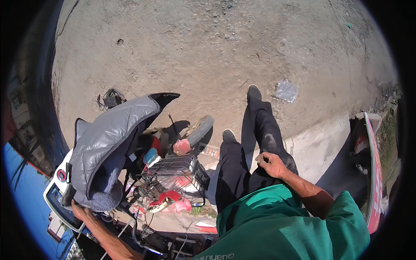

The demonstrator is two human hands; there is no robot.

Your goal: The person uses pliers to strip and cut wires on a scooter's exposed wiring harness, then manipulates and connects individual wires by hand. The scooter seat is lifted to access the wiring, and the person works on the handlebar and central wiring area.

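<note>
At lower left, my left hand grips the lower edge of a grey quilted windshield cover. The cover has a fleece lining and hangs over the front of a two- or three-wheeled vehicle. My fingertips are partly hidden behind the fleece. My right hand is in front of my dark trousers, near the thigh, with its fingers curled. Whether anything is between those fingers cannot be made out. Beside my left leg, a black wire basket sits among red plastic parts.
A loose wheel lies on the ground past the basket. Farther off is a black device with cables. A clear plastic bag lies near my right shoe. A red sign board stands at the right, above rough concrete ground.
</note>
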